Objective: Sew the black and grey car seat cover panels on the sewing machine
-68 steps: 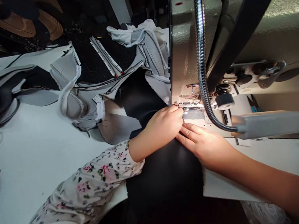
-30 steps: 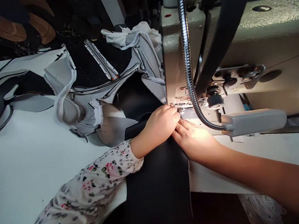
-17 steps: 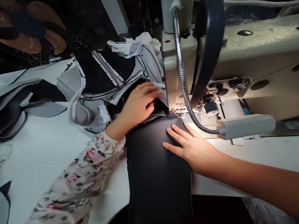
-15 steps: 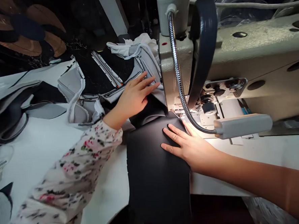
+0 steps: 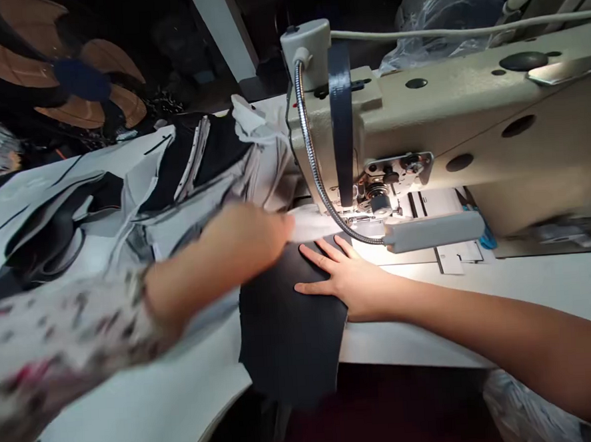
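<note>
A black sheet of material (image 5: pixel 287 328) lies on the white table (image 5: pixel 136 404), running under the head of a beige sewing machine (image 5: pixel 470 123). My right hand (image 5: pixel 344 278) rests flat on the sheet with fingers spread, just in front of the needle area. My left hand (image 5: pixel 249 240) is smeared by motion at the left of the machine head, against a light grey piece (image 5: pixel 310 223); whether it grips that piece I cannot make out.
A pile of grey, white and black cut pieces (image 5: pixel 197 167) sits left of the machine. A gooseneck lamp (image 5: pixel 431 229) hangs low over the needle plate. Dark curved pieces (image 5: pixel 46 236) lie far left. A fan (image 5: pixel 77 81) stands behind the table.
Both hands left the needle area. My right hand flattened on the black sheet. My left hand reached to the grey pile and is now sweeping across. The camera view rose and shifted.
</note>
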### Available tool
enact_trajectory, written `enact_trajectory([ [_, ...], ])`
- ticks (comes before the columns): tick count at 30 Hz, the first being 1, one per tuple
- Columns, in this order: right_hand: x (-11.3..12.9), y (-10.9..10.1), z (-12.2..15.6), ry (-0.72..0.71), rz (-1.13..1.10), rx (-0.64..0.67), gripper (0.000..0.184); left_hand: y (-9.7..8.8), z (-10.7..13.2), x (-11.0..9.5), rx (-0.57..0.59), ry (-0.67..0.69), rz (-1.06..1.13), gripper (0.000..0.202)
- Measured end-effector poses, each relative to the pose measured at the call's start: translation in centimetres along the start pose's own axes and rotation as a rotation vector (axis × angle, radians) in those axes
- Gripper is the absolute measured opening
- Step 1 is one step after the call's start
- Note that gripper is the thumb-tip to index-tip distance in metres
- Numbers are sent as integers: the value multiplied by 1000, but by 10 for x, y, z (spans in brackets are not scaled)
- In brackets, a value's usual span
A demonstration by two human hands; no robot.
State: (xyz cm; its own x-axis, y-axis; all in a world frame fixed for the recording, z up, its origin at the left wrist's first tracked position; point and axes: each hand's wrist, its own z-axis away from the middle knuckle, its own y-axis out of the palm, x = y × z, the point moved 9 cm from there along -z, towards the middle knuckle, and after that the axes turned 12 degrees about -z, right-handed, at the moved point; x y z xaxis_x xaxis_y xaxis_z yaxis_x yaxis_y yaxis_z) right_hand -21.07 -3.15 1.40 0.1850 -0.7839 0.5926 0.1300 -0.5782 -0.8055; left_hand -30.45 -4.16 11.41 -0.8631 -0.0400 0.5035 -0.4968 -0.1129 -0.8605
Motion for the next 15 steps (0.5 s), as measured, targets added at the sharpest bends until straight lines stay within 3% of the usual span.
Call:
enact_trajectory([
  [2, 4, 0, -3, -28, 72, -34, 65, 4, 26, -51, 95, 134, -132, 19],
  [4, 9, 5, -1, -15, 177, -57, 51, 5, 39, -97, 62, 233, -132, 20],
  [6, 16, 12, 5, 30, 283, -86, 44, 12, 39, -116, 11, 184, -71, 23],
  [9, 34, 29, 18, 101, 477, -127, 52, 31, 32, -105, -32, 28, 21, 33],
  [11, 48, 43, 22, 112, 623, -131, 56, 44, 27, -95, -35, 10, 91, 42],
  [15, 66, 64, 15, 74, 777, -131, 47, 60, 19, -72, -2, -82, 275, 39],
])
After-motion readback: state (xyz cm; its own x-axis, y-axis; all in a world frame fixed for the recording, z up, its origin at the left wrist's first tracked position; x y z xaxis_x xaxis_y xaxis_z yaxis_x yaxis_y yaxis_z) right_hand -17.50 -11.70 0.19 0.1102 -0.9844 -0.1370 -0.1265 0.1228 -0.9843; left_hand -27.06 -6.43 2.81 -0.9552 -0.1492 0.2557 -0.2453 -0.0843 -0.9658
